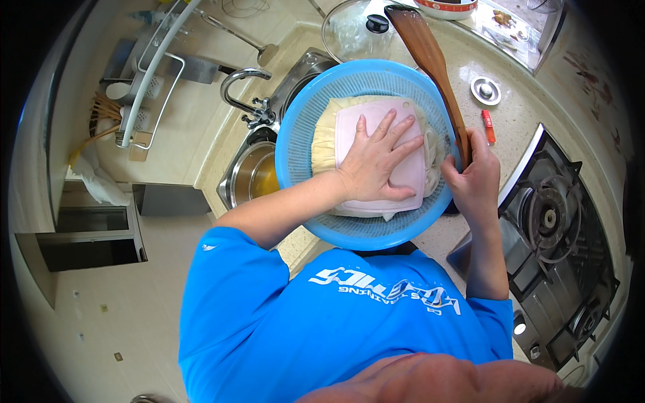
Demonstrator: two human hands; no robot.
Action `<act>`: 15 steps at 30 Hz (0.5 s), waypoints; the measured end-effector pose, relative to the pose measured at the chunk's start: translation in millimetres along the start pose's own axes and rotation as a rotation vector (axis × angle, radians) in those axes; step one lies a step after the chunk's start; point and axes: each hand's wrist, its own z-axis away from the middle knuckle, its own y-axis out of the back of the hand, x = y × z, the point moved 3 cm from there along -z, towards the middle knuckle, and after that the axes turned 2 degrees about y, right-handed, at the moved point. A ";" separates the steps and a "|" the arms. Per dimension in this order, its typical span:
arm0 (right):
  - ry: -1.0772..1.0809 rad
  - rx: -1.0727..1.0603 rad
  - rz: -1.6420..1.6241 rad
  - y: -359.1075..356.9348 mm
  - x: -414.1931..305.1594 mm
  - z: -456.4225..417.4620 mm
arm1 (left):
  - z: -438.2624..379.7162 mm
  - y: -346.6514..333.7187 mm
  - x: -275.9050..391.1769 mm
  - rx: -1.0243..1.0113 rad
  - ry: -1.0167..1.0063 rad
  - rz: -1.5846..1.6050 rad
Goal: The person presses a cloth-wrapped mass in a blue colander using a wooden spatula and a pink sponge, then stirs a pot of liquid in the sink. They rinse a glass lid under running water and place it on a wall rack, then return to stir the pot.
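Note:
My left hand (380, 158) lies flat with spread fingers on a pale pink cutting board (347, 131). Beneath the board is a bulging cream cloth (323, 146), gathered in folds at the right; its contents are hidden. Board and cloth sit inside a round blue plastic colander (302, 118). At the colander's right rim, my right hand (473, 174) grips the handle end of a long brown wooden spatula (428, 55). The spatula slants up and left past the rim, its dark broad end at the top. Whether my right hand also touches the rim, I cannot tell.
Left of the colander are a steel sink with a faucet (247, 73) and a metal pot (247, 171) holding yellow liquid. Behind is a glass lid (352, 30). At right lie a sink strainer (486, 91), a small red object (488, 126) and a gas stove (549, 219).

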 end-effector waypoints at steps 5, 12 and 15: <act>-0.060 -0.041 -0.017 -0.4 -2.5 0.8 | -0.2 -2.8 -1.9 -0.041 0.008 -0.012; -0.053 -0.064 -0.012 1.1 -3.8 -0.2 | -3.0 -3.4 -1.7 -0.047 -0.001 -0.037; -0.050 -0.076 -0.003 1.6 -3.5 -0.4 | -3.5 -4.1 -2.0 -0.059 -0.002 -0.050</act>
